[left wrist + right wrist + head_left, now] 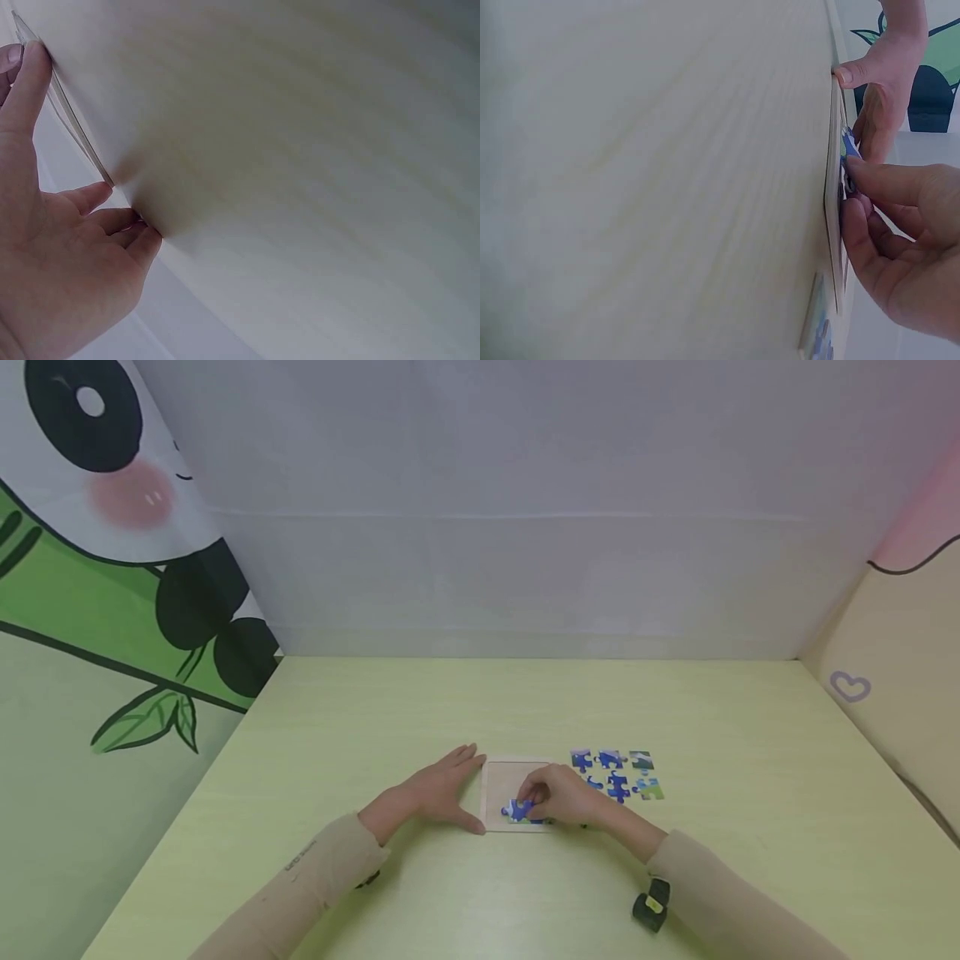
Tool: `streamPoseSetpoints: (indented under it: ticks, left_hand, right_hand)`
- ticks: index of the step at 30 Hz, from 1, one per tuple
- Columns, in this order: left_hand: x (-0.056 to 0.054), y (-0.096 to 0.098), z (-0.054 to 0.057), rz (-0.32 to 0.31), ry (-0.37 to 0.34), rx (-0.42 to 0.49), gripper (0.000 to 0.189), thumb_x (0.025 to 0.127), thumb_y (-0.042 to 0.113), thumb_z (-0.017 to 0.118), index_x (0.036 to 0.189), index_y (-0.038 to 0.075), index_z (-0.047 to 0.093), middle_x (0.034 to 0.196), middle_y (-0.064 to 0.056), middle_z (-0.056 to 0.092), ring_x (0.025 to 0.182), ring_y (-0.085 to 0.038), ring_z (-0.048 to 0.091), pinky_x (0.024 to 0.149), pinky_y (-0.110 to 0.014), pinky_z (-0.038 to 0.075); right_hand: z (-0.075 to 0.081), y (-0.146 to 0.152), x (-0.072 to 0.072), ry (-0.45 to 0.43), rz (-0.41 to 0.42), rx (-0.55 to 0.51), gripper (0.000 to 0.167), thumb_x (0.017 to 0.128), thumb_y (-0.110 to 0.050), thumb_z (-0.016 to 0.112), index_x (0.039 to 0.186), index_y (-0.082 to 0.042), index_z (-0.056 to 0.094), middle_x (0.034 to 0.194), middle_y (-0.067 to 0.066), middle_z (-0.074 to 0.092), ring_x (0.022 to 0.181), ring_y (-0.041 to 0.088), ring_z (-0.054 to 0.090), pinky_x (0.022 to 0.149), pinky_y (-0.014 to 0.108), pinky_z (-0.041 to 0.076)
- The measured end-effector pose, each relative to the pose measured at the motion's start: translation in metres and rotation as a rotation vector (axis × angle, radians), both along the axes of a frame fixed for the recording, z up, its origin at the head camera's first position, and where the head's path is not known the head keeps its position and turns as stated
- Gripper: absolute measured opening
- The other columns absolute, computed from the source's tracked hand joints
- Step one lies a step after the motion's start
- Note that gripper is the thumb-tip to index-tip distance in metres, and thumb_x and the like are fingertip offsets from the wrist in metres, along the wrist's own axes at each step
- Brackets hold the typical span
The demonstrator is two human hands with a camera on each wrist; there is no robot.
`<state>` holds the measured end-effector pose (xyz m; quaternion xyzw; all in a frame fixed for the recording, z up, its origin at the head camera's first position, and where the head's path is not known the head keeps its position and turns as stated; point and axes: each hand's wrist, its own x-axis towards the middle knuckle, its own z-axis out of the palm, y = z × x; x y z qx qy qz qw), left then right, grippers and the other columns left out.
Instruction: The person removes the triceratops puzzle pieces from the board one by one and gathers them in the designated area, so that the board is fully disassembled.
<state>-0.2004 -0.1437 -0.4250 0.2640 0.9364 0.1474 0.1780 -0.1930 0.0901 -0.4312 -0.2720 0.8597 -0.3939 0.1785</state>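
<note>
A shallow square puzzle tray (483,785) with a pale wooden base lies flat on the table. My left hand (442,789) spreads along its left side, with the thumb at the near corner and the fingertips by the far corner. In the left wrist view those fingers (97,199) look fairly straight. My right hand (566,795) pinches a blue jigsaw piece (516,811) between thumb and fingertips, low over the near part of the tray. From the right wrist view, the piece (846,150) is close against the tray's surface. The right hand covers the tray's right part.
Several loose jigsaw pieces (618,785) in blue and green lie in rows right of the tray, partly behind the right hand. The pale table (375,710) meets a white backdrop (540,577) at its far edge. A black device (651,906) sits at the right wrist.
</note>
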Motion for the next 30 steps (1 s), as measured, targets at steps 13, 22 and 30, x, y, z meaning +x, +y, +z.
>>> streamPoseSetpoints:
  ticks: [13,22,30]
  left_hand:
    - [0.000,0.001,0.000,-0.002,0.004,-0.009,0.107,0.064,0.059,0.072,0.144,0.008,0.023,0.151,-0.012,0.012,0.138,-0.026,0.008,0.109,-0.043,0.021]
    - [0.000,0.001,0.001,-0.010,0.006,-0.019,0.107,0.064,0.059,0.071,0.144,0.008,0.022,0.151,-0.012,0.011,0.138,-0.026,0.008,0.109,-0.043,0.021]
    - [0.000,0.001,0.002,-0.011,0.010,-0.047,0.108,0.064,0.062,0.070,0.145,0.009,0.021,0.151,-0.011,0.011,0.138,-0.026,0.009,0.109,-0.043,0.021]
  right_hand:
    - [0.003,0.004,0.001,0.007,0.051,-0.045,0.016,0.081,0.003,0.063,0.091,-0.007,0.069,0.089,-0.001,0.065,0.075,0.010,0.058,0.067,0.020,0.050]
    - [0.003,0.006,-0.001,-0.006,0.081,-0.119,0.016,0.081,0.003,0.063,0.094,-0.005,0.069,0.090,0.003,0.067,0.077,0.009,0.059,0.067,0.021,0.051]
    - [0.012,0.020,-0.004,0.002,0.085,-0.129,0.018,0.081,0.004,0.061,0.096,-0.004,0.068,0.095,0.005,0.067,0.076,0.012,0.059,0.066,0.022,0.051]
